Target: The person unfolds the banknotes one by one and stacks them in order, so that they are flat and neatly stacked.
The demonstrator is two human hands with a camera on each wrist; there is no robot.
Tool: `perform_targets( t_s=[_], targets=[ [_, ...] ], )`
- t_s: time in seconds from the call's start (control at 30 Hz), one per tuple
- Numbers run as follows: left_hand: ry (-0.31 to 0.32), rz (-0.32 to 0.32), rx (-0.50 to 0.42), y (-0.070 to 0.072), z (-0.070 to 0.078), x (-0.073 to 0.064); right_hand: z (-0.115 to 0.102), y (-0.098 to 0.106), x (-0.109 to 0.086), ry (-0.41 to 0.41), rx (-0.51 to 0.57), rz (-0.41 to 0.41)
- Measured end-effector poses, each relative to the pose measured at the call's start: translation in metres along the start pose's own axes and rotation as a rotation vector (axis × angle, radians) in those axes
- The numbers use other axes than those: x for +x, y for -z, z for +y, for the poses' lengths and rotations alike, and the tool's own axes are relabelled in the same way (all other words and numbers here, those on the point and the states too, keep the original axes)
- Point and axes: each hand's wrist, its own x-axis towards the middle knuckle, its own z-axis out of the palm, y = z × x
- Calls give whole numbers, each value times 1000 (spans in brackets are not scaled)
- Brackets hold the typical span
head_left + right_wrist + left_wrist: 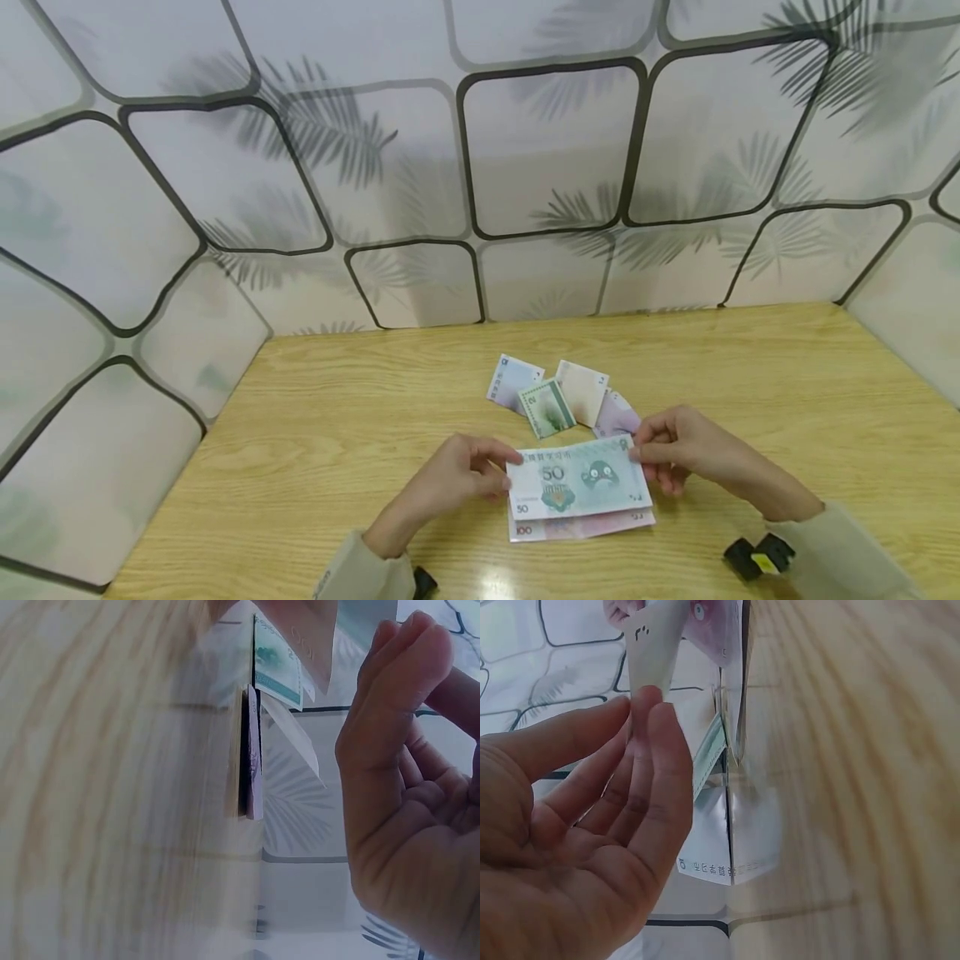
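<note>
In the head view my left hand (457,477) pinches the left edge of a green 50 play banknote (577,479). At that note's upper right corner, the thumb and fingers of my right hand (693,454) hold it. The note is raised off the table, its printed face towards the camera. Beneath it, a pink 100 play banknote (570,527) shows along its lower edge. The left wrist view has the held note (656,656) between thumb and fingertips, above the pink note (716,630). Its right wrist counterpart shows my right hand's curled fingers; the grip itself is partly hidden.
Behind the held note lie several smaller notes, overlapping: a blue-purple one (513,382), a green one (547,410), a beige one (583,390) and a purple one (617,414). The wooden table (337,417) meets patterned panels (555,158) at the back and sides.
</note>
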Motion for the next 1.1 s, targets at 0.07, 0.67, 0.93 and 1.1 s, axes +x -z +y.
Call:
perform_targets(
  t_s=[0.07, 0.67, 0.93, 1.1],
  targets=[
    [4, -22, 28, 0, -1, 0, 1, -1, 0, -12, -2, -4],
    [45, -82, 264, -8, 2, -2, 6, -3, 1, -47, -180, -65],
    [65, -90, 288, -9, 3, -4, 6, -3, 1, -19, -245, -64],
    [57, -96, 299, -9, 1, -3, 8, -3, 2, -24, -255, -58]
  ],
)
